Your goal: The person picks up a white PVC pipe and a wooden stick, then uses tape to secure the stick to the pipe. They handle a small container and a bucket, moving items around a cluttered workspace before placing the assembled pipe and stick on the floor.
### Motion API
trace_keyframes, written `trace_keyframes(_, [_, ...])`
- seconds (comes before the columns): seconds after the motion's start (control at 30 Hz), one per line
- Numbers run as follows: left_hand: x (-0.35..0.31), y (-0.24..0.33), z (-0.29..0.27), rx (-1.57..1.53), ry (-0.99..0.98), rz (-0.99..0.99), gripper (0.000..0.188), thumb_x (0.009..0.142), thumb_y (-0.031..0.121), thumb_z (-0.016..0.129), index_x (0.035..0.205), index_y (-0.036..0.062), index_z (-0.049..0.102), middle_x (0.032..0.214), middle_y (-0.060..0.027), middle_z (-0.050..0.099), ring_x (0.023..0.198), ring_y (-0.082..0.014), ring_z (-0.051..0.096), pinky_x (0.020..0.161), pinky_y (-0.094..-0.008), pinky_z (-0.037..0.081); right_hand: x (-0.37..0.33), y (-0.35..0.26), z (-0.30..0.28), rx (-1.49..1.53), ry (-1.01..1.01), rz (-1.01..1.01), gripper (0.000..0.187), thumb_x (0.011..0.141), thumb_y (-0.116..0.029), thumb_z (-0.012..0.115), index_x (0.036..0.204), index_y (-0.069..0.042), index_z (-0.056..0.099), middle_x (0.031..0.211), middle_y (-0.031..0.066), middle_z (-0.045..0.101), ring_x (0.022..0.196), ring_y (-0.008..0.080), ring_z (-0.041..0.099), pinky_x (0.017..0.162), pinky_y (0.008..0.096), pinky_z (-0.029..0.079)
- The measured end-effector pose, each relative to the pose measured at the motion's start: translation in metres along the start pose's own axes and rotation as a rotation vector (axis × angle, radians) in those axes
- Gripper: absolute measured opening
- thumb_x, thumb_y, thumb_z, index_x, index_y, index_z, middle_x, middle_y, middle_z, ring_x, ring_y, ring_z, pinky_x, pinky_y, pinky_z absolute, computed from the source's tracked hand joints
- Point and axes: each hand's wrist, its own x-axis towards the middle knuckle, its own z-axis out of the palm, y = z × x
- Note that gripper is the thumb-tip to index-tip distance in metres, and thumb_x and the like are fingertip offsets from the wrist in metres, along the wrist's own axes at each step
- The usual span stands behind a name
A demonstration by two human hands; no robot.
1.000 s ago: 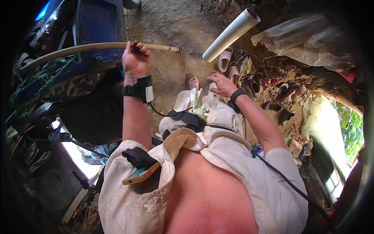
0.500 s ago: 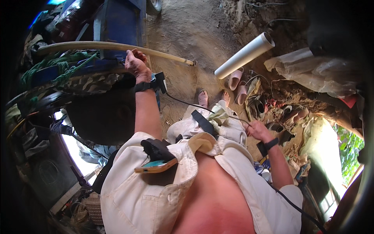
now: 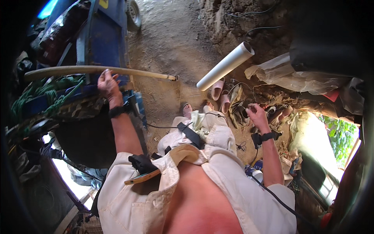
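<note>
Pole (image 3: 144, 73) touches the left hand (image 3: 110, 86) at its fingers, grip unclear, while the right hand (image 3: 257, 116), fingers loosely curled, contents unclear, has moved off the trousers (image 3: 219, 135), leaving one hand engaged.

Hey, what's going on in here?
The person's left hand is up at a curved wooden pole, fingers appearing to meet it; whether they grip it isn't clear. The right hand is half curled, with nothing clearly visible in it. In this view the pole crosses in front of a blue cart, and a white pipe shows near pink slippers.
</note>
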Motion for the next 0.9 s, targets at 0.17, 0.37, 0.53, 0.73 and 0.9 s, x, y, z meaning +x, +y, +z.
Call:
trace_keyframes(0.17, [0.029,-0.006,-0.013,0.290,0.021,-0.015,0.042,0.093,0.029,0.068,0.109,-0.0097,0.062,0.095,-0.0135,0.068,0.076,-0.0172,0.068,0.057,-0.0273,0.055,0.039,0.015,-0.031,0.841,0.207,0.205,0.029,0.100,-0.030,0.059,0.113,-0.004,0.062,0.087,0.0039,0.067,0.072,0.0105,0.065,0.057,0.0219,0.053])
trace_keyframes(0.37, [0.032,0.008,0.000,0.342,-0.129,-0.207,0.043,0.092,0.036,0.069,0.114,-0.0007,0.063,0.108,-0.0102,0.067,0.086,-0.0190,0.069,0.060,-0.0260,0.053,0.155,0.038,-0.088,0.760,0.243,0.137,0.022,0.096,-0.028,0.064,0.097,-0.006,0.064,0.083,0.0018,0.066,0.067,0.0127,0.064,0.058,0.0268,0.054])
trace_keyframes(0.53, [-0.003,0.027,0.002,0.299,-0.215,-0.232,0.037,0.096,0.034,0.064,0.119,0.0043,0.062,0.119,-0.0101,0.067,0.096,-0.0185,0.069,0.072,-0.0276,0.053,0.203,0.042,-0.153,0.448,0.229,0.075,0.021,0.095,-0.028,0.066,0.097,-0.007,0.065,0.083,0.0019,0.066,0.067,0.0122,0.064,0.059,0.0267,0.053])
trace_keyframes(0.73, [-0.012,0.043,-0.003,0.284,-0.333,-0.282,0.034,0.098,0.032,0.062,0.119,0.0056,0.063,0.116,-0.0084,0.070,0.101,-0.0179,0.068,0.080,-0.0285,0.053,0.240,0.007,-0.235,0.323,0.199,-0.081,0.021,0.094,-0.028,0.067,0.097,-0.008,0.066,0.083,0.0020,0.067,0.067,0.0116,0.063,0.059,0.0266,0.053])
trace_keyframes(0.9, [0.035,0.090,0.007,0.264,-0.345,-0.165,0.043,0.101,0.037,0.051,0.127,0.0046,0.060,0.129,-0.0109,0.063,0.118,-0.0240,0.060,0.098,-0.0366,0.047,0.263,-0.057,-0.275,0.265,0.124,-0.255,0.020,0.092,-0.028,0.068,0.098,-0.009,0.067,0.084,0.0021,0.067,0.068,0.0111,0.062,0.060,0.0265,0.053])
